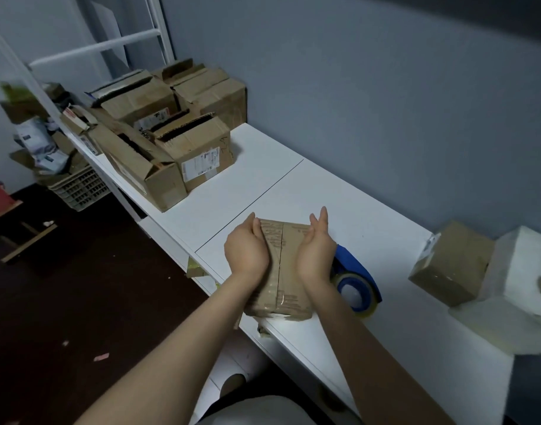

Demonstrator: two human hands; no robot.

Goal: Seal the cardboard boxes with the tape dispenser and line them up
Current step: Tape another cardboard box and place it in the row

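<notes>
Both hands, left [247, 251] and right [315, 256], press flat, grip wide, against a taped brown cardboard box [283, 271] on the white bench [385, 302], beside a blue tape dispenser [355, 280].

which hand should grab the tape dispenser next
Probably the right hand. The blue tape dispenser lies on the white table just beside it, on the right of the box that both hands press. The left hand is on the box's far side and would have to cross over.

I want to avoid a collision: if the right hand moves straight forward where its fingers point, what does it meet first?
The right hand points across bare white table toward the grey wall. Nothing seems to stand between; probably the wall comes first, though depth is unclear.
</notes>
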